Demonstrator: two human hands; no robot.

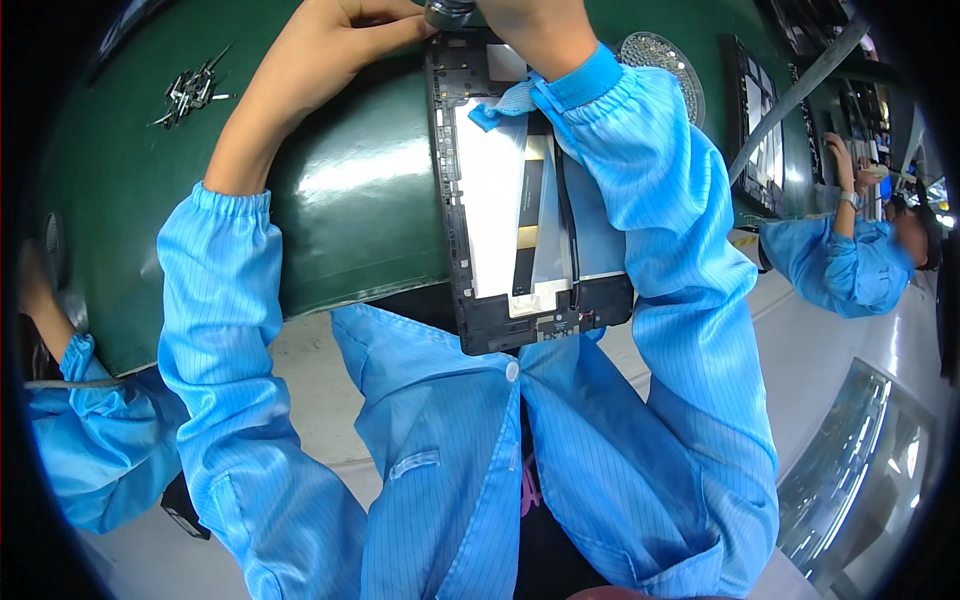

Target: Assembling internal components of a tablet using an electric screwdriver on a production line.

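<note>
- One tablet-like device [535,220], its inner parts bare, lies across the near edge of the green table [350,230], its lower end jutting out over the person's lap.
- It looks light and flat, probably stiff along the black rim [447,190] but fragile at the silvery panel [485,200] and thin dark cable [567,215]; the long rims seem the safest hold.
- The left hand [325,45] brings thumb and fingers together by the far left corner, beside a dark cylindrical tool [449,12]; whether they grip it, one cannot tell.
- The right hand [540,25] is cut off above; its fingers' state cannot be told.
- The tabletop is glossy, likely slippery, with small metal pieces [190,95] and a round dish [665,70].
- Blue-sleeved co-workers sit either side, above a pale floor [310,390].
</note>
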